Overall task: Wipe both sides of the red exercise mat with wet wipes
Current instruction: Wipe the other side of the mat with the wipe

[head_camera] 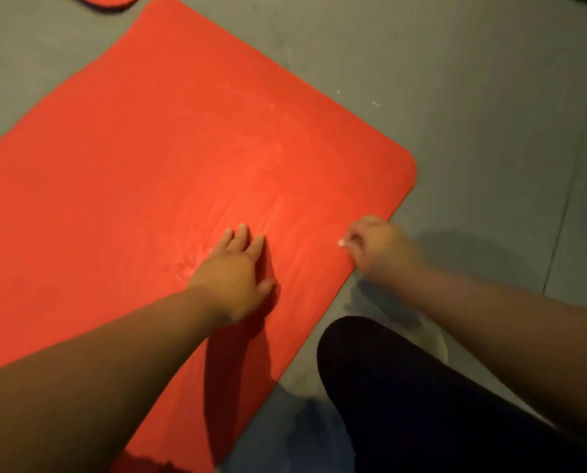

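The red exercise mat (169, 158) lies flat on the grey floor and fills the left and middle of the view; its rounded corner points right. Faint wet streaks show on it near my hands. My left hand (234, 271) rests flat on the mat with straight fingers and holds nothing. My right hand (377, 247) is at the mat's right edge with its fingers curled. A small white bit, seemingly a wet wipe (341, 243), sticks out from those fingers; the rest of it is hidden in the hand.
A corner of another red mat (107, 1) shows at the top left. My knee in dark trousers (404, 397) is on the floor just right of the mat, with a pale object (437, 339) partly hidden behind it. Grey floor (473, 97) surrounds the mat.
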`<move>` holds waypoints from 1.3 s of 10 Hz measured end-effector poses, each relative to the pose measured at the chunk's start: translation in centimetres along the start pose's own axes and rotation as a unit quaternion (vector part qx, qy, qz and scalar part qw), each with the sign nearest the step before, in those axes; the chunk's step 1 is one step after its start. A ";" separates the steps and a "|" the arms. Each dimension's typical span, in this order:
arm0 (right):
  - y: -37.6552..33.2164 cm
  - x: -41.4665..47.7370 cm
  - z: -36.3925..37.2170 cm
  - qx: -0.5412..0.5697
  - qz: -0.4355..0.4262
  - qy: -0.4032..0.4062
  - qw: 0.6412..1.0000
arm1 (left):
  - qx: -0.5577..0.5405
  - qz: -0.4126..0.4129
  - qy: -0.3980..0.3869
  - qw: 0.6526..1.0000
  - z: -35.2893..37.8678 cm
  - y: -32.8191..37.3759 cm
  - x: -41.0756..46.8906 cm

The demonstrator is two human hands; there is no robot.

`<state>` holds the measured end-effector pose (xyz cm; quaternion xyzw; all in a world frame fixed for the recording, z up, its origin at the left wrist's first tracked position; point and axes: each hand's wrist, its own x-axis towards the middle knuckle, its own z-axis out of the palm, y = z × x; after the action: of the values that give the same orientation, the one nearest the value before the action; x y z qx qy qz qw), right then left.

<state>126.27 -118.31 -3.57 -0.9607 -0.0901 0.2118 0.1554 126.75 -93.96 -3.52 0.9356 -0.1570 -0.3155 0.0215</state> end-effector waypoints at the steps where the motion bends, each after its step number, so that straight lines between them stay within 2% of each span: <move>1: 3.7 1.7 0.2 -0.012 0.065 0.099 0.993 | 0.000 -0.031 -0.035 0.999 -0.5 1.0 0.8; 2: -0.8 -0.3 3.2 -0.015 -0.016 0.000 1.000 | 0.022 -0.035 -0.071 0.997 -1.4 1.3 0.9; 3: -5.0 -2.4 5.4 0.010 -0.151 -0.093 0.984 | 0.042 -0.041 -0.075 0.995 -1.4 1.2 0.8; 4: -3.1 -2.2 4.5 0.026 -0.162 -0.081 0.983 | 0.066 -0.057 -0.050 0.995 -2.2 1.7 1.1; 5: 1.3 0.5 2.6 0.049 -0.022 0.047 0.997 | 0.067 -0.081 0.020 0.994 -3.9 2.6 2.1; 6: 3.2 1.8 1.6 0.026 0.044 0.103 0.993 | 0.016 -0.060 0.069 0.996 -4.9 2.8 3.8; 7: 0.0 -0.2 3.2 -0.009 -0.106 -0.022 0.994 | -0.010 -0.013 0.064 0.998 -5.1 3.3 5.8; 8: -0.2 -1.1 3.2 0.010 -0.149 -0.027 0.988 | 0.009 0.001 0.039 0.999 -5.1 4.0 8.0; 9: 4.1 1.4 1.9 0.070 -0.081 0.110 0.988 | 0.048 -0.009 -0.004 0.999 -5.4 4.3 9.7; 10: 8.4 4.3 -0.7 0.096 0.050 0.188 0.976 | 0.123 0.006 -0.060 0.991 -6.2 4.7 10.5; 11: 11.0 7.2 -3.0 0.077 0.081 0.187 0.976 | 0.155 0.007 -0.091 0.984 -7.0 5.1 11.0; 13: 11.6 11.3 -5.8 0.049 0.109 0.179 0.977 | 0.144 -0.005 -0.117 0.983 -7.1 5.7 11.3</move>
<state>140.15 -127.98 -6.74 -0.9783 0.0546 0.0567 0.1918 137.84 -103.29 -3.66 0.8865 -0.1974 -0.3967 -0.1336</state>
